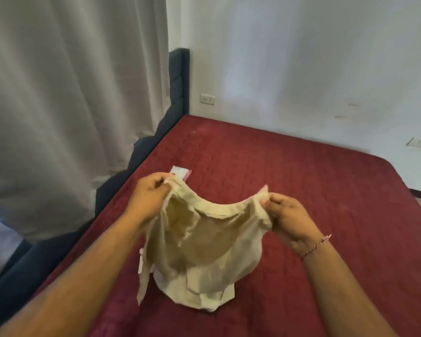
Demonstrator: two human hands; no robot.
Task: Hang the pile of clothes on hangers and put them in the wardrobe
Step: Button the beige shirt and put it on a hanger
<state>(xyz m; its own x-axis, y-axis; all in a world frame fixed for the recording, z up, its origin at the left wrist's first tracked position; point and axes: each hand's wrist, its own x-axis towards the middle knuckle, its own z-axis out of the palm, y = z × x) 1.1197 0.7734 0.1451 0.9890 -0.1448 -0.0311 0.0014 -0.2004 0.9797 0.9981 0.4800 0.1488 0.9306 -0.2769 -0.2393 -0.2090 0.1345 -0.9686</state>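
head | I'm watching the left hand (149,194) and right hand (286,213) both pinching the cream garment (204,244) stretched between them, hem trailing on the red bed (326,190) below | I'm advising even tension; no hanger showing.

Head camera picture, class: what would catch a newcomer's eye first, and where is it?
First the cream garment, held up in the middle over the dark red bed cover. The left hand and the right hand each pinch an upper corner, and its lower part rests on the bed. Grey curtains hang at the left.
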